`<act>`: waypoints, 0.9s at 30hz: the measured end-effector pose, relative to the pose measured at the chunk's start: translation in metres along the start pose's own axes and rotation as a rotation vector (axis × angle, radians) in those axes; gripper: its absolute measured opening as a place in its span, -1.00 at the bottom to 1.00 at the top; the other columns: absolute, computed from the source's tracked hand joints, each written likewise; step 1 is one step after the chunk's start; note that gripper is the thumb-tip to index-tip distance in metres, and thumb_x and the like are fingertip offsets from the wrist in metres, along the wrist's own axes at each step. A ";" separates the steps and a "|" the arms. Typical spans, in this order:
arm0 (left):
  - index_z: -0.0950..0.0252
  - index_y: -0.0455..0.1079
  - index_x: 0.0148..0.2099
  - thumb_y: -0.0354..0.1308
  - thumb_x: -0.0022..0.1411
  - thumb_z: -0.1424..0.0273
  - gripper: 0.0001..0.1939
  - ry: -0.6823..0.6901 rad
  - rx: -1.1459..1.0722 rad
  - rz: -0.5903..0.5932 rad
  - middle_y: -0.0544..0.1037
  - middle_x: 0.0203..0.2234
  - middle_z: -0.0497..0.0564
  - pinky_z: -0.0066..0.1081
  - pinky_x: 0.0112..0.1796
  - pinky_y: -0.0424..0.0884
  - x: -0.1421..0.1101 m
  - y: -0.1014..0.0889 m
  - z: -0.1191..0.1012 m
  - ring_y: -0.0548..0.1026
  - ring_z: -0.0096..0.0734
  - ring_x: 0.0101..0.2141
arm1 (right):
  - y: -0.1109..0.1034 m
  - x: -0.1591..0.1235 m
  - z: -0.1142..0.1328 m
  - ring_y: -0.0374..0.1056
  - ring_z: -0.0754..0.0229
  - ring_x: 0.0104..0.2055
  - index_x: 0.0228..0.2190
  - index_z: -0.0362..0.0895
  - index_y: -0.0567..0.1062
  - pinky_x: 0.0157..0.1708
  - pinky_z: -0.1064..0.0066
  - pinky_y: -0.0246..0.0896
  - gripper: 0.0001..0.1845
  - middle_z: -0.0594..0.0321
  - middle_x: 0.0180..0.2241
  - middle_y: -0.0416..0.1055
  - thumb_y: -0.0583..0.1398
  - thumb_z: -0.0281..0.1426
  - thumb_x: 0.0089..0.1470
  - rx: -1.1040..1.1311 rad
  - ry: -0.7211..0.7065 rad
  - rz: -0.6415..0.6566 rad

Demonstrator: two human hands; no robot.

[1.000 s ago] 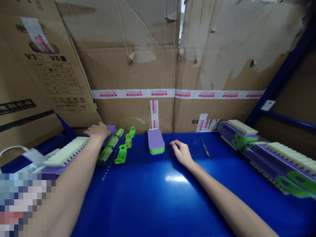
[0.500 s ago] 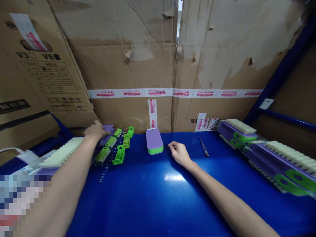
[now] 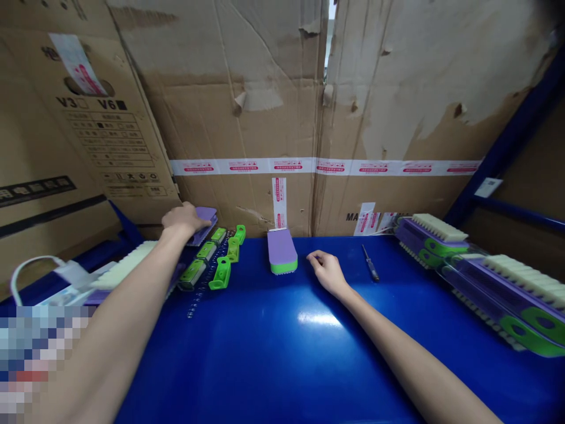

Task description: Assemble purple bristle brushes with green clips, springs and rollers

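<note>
At the back left, my left hand (image 3: pixel 183 221) is closed around a flat purple plastic piece (image 3: pixel 205 215), tilted up from the table. The fingers hide part of it. My right hand (image 3: pixel 327 272) rests on the blue table with fingers curled, and nothing shows in them. Just left of it lies a purple block with a green end (image 3: pixel 282 248). Right of it is a screwdriver (image 3: pixel 371 263). Beside my left forearm are several green-topped blocks (image 3: pixel 193 274), a row of small springs (image 3: pixel 202 288) and several bright green caps (image 3: pixel 220 274).
Purple-and-green brush heads with cream bristles (image 3: pixel 523 277) are stacked along the right side. More cream bristles (image 3: pixel 126 265) and a white plug with a cable (image 3: pixel 73 272) are at the left. A taped cardboard wall (image 3: pixel 247 129) closes off the back.
My left hand has raised the purple piece slightly. The whole view has shifted a little to the left, so things appear farther right. My right hand stays in place.
</note>
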State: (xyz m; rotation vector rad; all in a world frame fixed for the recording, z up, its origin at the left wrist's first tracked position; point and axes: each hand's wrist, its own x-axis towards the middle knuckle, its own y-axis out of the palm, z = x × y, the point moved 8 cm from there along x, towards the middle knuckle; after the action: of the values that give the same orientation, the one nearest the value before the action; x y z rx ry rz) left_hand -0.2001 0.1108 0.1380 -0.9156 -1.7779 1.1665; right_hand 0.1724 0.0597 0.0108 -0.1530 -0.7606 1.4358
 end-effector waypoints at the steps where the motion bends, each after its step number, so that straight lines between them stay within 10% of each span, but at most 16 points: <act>1: 0.57 0.17 0.05 0.24 -0.18 -0.04 -0.08 -0.032 0.065 -0.003 0.33 -0.01 0.52 -0.01 -0.11 0.25 -0.002 -0.003 -0.003 0.29 0.31 0.01 | -0.001 0.000 0.001 0.31 0.21 -0.51 -0.43 -0.15 0.50 -0.49 0.43 0.06 -0.70 0.25 -0.54 0.45 0.02 -0.29 0.07 0.009 0.000 -0.004; 12: 0.43 0.21 0.07 0.08 -0.13 -0.17 -0.11 0.090 -0.142 -0.082 0.37 -0.04 0.41 -0.08 -0.15 0.32 -0.050 -0.012 -0.081 0.37 0.19 -0.05 | -0.013 -0.004 0.008 0.23 0.25 -0.58 -0.15 -0.17 0.42 -0.52 0.43 0.11 -0.59 0.35 -0.64 0.28 0.03 -0.17 0.10 0.066 -0.031 -0.128; 20: 0.34 0.11 0.13 0.10 -0.08 -0.10 -0.16 0.274 -0.243 -0.041 0.38 -0.05 0.31 -0.16 -0.14 0.32 -0.124 0.017 -0.194 0.40 0.06 -0.06 | -0.024 -0.016 0.038 0.27 0.02 -0.04 0.19 -0.12 -0.04 -0.17 0.15 0.33 -0.10 -0.05 0.03 0.16 0.23 -0.15 -0.08 -0.109 -0.365 -0.310; 27: 0.38 0.12 0.09 0.01 0.07 -0.03 -0.30 0.353 -0.267 -0.021 0.38 -0.09 0.32 -0.25 -0.19 0.33 -0.168 0.053 -0.244 0.43 -0.02 -0.09 | -0.047 -0.013 0.028 0.17 -0.04 0.12 0.20 -0.16 -0.05 0.04 0.07 0.19 -0.07 -0.07 0.09 0.18 0.24 -0.23 -0.11 -0.131 -0.331 -0.474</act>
State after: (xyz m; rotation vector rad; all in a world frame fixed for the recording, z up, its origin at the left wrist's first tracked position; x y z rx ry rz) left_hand 0.0967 0.0666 0.1108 -1.1751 -1.6669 0.7090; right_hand 0.1963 0.0304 0.0518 0.1627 -1.0809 0.9676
